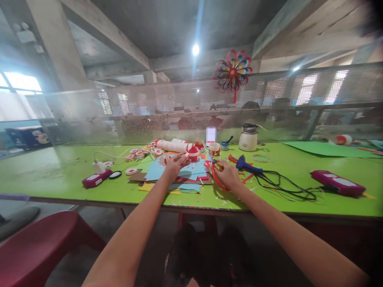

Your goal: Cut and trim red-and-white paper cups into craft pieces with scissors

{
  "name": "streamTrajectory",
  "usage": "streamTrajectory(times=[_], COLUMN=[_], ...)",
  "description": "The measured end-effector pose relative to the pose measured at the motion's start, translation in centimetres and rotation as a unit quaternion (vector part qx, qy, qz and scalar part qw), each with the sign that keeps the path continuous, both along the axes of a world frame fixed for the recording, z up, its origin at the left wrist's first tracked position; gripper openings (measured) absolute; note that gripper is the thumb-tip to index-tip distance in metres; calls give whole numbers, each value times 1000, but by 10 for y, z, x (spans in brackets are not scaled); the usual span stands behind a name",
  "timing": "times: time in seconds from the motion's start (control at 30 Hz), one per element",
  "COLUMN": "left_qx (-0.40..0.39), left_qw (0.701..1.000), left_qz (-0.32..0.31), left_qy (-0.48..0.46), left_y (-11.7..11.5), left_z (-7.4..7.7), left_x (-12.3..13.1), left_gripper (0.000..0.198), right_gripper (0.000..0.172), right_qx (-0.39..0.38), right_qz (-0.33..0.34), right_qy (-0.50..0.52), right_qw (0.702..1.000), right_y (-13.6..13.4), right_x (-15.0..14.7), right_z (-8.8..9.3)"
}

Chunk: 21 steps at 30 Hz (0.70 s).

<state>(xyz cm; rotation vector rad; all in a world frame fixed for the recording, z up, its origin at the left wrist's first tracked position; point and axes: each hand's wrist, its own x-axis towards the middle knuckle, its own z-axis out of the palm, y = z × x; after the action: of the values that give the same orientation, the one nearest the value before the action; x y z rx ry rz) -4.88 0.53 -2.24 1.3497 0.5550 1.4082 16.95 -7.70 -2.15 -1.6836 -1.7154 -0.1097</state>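
My left hand (175, 165) is over the paper pile, its fingers closed at the near-left edge of a small white cup-shaped piece (193, 154) with red inside. In my right hand (228, 174) is a pair of scissors (218, 178) with orange-red handles. The scissor blades point up and away, just right of the cup-shaped piece; whether they are parted is too small to tell. Beneath both hands lie light blue paper sheets (188, 172), with brown and yellow ones around them.
White rolls (173, 146) and a red-and-white tub (214, 149) stand behind the paper. A blue glue gun (248, 165) with black cable lies right, near a purple power strip (338, 183). A cream kettle (248, 137) stands by the mesh partition (167, 103). Paper scraps dot the green table (119, 195).
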Motion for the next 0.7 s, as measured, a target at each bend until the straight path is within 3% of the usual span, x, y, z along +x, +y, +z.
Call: streamTrajectory(times=[0.13, 0.4, 0.7], left_qx=[-43, -99, -22], left_qw=[997, 983, 980], left_qz=[-42, -22, -87], left_qy=[-52, -153, -179], left_y=[0, 10, -11], left_z=[3, 5, 21], left_x=[-5, -22, -29], left_gripper=[29, 17, 38], right_gripper=[31, 30, 36], right_qx=[23, 73, 119], right_qz=[48, 165, 253], right_qy=[9, -28, -55], right_qw=[999, 983, 959], right_y=[-6, -10, -11], right_x=[-2, -5, -7], right_z=[2, -8, -13])
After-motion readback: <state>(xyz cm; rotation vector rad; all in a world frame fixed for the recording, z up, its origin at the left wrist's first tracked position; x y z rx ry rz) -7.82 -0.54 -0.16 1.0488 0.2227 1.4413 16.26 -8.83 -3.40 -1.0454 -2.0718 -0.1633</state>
